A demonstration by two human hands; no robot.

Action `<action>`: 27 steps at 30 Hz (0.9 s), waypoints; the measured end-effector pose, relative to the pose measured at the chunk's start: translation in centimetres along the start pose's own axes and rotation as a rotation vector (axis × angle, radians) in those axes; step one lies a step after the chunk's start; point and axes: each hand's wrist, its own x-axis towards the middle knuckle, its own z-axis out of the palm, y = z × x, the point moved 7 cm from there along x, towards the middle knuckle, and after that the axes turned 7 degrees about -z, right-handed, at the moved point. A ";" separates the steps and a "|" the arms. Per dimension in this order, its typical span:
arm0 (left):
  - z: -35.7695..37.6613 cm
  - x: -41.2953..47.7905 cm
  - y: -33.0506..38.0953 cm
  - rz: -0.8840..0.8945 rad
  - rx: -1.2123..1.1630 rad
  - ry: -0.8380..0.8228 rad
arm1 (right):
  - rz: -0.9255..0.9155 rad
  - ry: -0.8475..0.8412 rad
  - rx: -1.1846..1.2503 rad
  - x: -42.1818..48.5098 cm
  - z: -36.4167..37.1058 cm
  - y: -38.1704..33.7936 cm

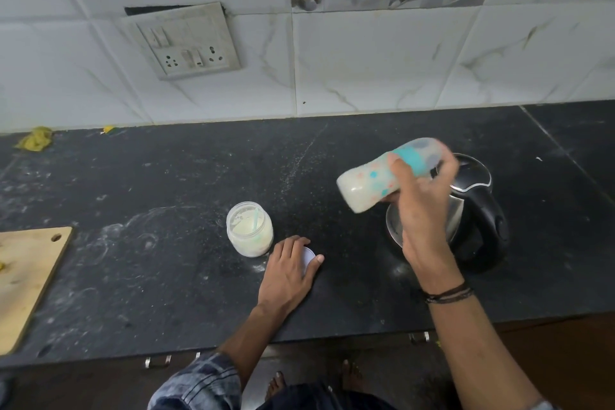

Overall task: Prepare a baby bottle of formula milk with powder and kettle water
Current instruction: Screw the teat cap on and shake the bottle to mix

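Observation:
My right hand point(422, 206) grips a baby bottle point(372, 181) with coloured dots and a teal collar, tilted almost on its side in the air. White milk fills its lower end, and the bottle is blurred. Just behind it stands the black and steel kettle point(479, 220) with its lid shut. My left hand point(289, 271) rests flat on the black counter point(166, 196), fingers over a white jar lid point(309, 258). Beside that hand stands an open glass jar point(249, 232) of formula powder with a pale green scoop inside.
A wooden cutting board point(26, 283) lies at the left edge of the counter. A yellow scrap point(35, 139) sits by the tiled wall, and a switch and socket panel point(186, 41) hangs on it. Spilled powder dusts the counter around the jar. Drawer handles and bare feet show below.

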 end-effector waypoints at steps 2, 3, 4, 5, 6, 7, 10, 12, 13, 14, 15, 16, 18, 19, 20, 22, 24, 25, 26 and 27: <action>0.1 0.0 0.0 -0.004 0.006 0.004 | -0.039 0.159 0.123 0.2 -1.3 -0.5; 0.1 0.0 0.0 -0.002 0.008 0.004 | -0.039 0.188 0.141 0.2 -1.4 -0.6; 0.1 0.0 0.0 0.002 0.008 0.004 | -0.023 0.152 0.120 0.3 -1.1 -0.6; 0.1 0.0 0.0 0.006 0.007 0.007 | 0.005 0.057 0.038 0.2 -0.4 -0.2; 0.0 0.0 0.0 0.007 0.005 0.007 | 0.023 -0.049 -0.039 0.1 0.2 0.1; 0.0 0.1 0.0 0.005 0.003 0.004 | 0.030 -0.096 -0.067 -0.2 0.5 0.2; -0.1 0.0 0.1 -0.003 0.002 0.003 | -0.027 0.070 0.057 -0.4 -0.7 -0.5; 0.0 0.0 0.1 -0.003 0.005 0.001 | -0.033 0.127 0.090 -0.4 -0.9 -0.5; -0.1 0.0 0.0 0.000 0.006 0.001 | -0.011 0.072 0.047 -0.5 -0.3 -0.3; -0.1 0.0 0.0 0.002 0.005 0.001 | 0.011 -0.014 -0.023 -0.6 0.3 0.1; -0.1 0.0 0.0 0.004 0.003 0.002 | 0.022 -0.070 -0.058 -0.9 0.7 0.2; -0.1 0.0 0.1 0.006 0.000 0.005 | 0.017 -0.065 -0.059 -0.9 0.6 0.1; -0.1 0.0 0.1 0.001 -0.006 0.014 | -0.012 0.065 0.055 -0.7 -0.3 -0.5; -0.1 0.0 0.2 -0.003 -0.005 0.014 | -0.027 0.123 0.093 -0.5 -0.9 -0.5; -0.1 0.0 0.1 -0.004 -0.002 0.011 | -0.031 0.146 0.103 -0.4 -0.9 -0.6; -0.1 0.0 0.0 0.000 -0.002 0.008 | -0.005 0.022 0.019 -0.4 0.0 -0.3; -0.1 0.0 0.0 0.004 -0.004 0.006 | 0.004 -0.041 -0.015 -0.6 0.3 0.0; -0.1 0.0 0.0 0.003 -0.004 0.007 | -0.004 0.008 0.029 -0.6 0.0 -0.3; -0.1 0.0 0.0 0.000 -0.001 0.011 | -0.020 0.081 0.092 -0.4 -0.5 -0.4; -0.1 0.0 0.0 -0.002 0.002 0.012 | -0.033 0.135 0.125 -0.2 -1.1 -0.4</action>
